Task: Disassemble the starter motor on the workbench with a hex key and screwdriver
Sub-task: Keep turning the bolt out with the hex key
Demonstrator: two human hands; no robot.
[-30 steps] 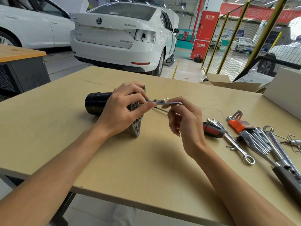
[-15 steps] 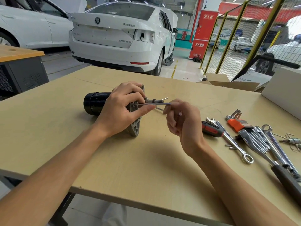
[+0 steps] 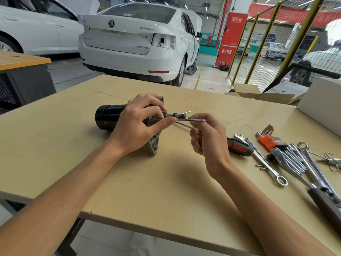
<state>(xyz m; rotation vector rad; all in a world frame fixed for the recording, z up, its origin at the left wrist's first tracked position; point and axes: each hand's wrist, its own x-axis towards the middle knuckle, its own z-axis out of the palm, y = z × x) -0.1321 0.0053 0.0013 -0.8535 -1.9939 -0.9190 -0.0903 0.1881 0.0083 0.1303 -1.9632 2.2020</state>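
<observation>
We judge the job barely begun: the starter motor (image 3: 118,117) lies whole on the table (image 3: 73,159), our left hand (image 3: 136,126) gripping its flange end, thumb on the hex key (image 3: 191,120) seated in a bolt. Our right hand (image 3: 208,139) pinches the key's far part. The screwdriver (image 3: 239,146) lies unused. Against half a second ago, the key's free end now sticks out rightward.

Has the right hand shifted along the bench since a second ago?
No real shift: the right hand still sits between the starter motor and the red-and-black screwdriver handle, only turning the hex key in place.
</observation>
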